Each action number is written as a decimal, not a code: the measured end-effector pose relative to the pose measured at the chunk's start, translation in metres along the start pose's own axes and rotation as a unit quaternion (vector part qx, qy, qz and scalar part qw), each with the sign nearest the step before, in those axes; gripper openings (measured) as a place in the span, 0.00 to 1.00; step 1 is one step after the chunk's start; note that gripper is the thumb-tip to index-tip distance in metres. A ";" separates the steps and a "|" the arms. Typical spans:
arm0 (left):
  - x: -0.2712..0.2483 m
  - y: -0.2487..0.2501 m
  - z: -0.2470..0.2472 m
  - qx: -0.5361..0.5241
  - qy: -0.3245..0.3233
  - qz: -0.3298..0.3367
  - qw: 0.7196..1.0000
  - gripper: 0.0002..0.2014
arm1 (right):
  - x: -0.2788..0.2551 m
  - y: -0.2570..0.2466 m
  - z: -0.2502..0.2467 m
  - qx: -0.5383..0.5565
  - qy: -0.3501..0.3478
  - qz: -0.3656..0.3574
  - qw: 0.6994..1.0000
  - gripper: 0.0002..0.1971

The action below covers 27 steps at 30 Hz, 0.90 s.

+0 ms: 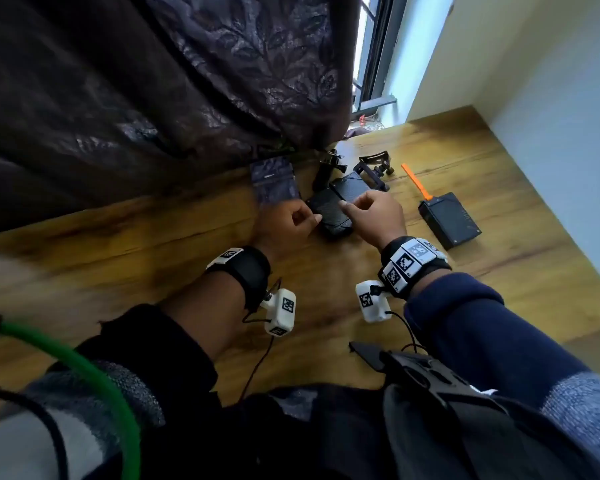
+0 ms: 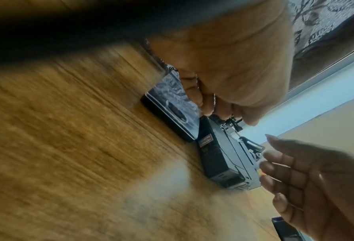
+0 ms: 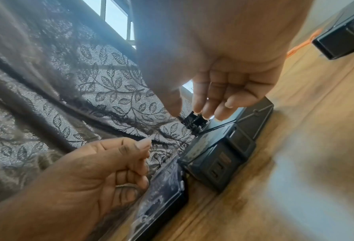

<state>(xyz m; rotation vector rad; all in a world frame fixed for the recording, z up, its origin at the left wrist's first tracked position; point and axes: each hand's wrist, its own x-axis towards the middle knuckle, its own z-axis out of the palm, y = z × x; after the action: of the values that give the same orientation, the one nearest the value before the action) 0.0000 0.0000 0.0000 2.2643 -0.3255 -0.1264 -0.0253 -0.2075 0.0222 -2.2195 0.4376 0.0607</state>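
Two battery packs (image 1: 330, 213) are laid side by side on the worktop (image 1: 146, 261), a third pack (image 1: 451, 220) apart; the left hand (image 1: 284, 221) is clenched empty, the right hand (image 1: 374, 213) slack above.

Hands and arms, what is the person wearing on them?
The left hand has a ring and a black wrist strap with one white checkered tag. The right hand has a black band carrying a row of such tags. A white box with a thin dark cable hangs under each wrist. The left sleeve is black, the right sleeve navy, both turning grey higher up.
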 end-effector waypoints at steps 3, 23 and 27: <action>0.008 0.007 0.004 0.012 -0.008 -0.004 1.000 0.10 | 0.012 0.005 -0.006 -0.020 0.000 -0.002 1.000 0.13; 0.037 0.005 0.015 0.001 -0.069 -0.012 0.998 0.10 | 0.026 0.019 -0.001 -0.021 0.026 0.000 0.999 0.12; 0.039 0.003 0.017 -0.002 -0.062 -0.007 0.998 0.10 | 0.027 0.024 -0.002 -0.039 0.041 0.001 0.998 0.12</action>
<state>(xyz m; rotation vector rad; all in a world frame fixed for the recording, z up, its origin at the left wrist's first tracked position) 0.0339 -0.0251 -0.0083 2.2607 -0.3744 -0.2745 -0.0084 -0.2308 -0.0001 -2.3048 0.4914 -0.0127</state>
